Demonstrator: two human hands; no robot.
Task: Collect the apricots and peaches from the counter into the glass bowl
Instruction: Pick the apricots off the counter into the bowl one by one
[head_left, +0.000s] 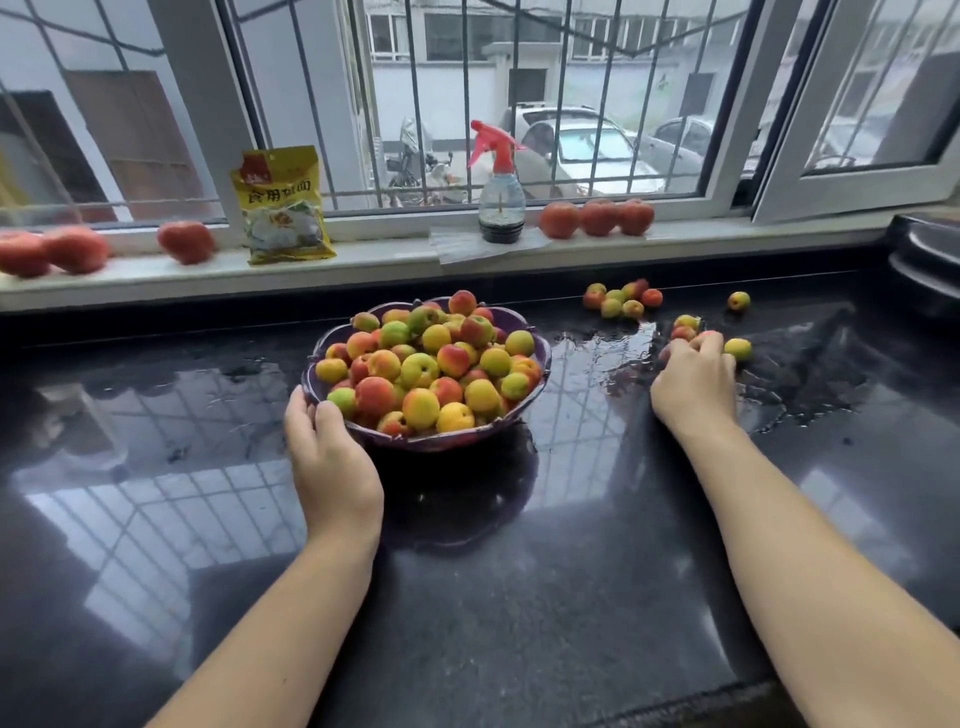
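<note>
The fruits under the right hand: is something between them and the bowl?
Nothing visible. Between the right hand, over fruits, and the bowl lies only bare wet counter.

Loose fruit (621, 301) right of bowl (540, 358)

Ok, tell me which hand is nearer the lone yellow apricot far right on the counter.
Right. The right hand sits just left of that apricot, fingers over neighbouring fruit. The left hand is across the counter, gripping the purple bowl's near rim.
</note>
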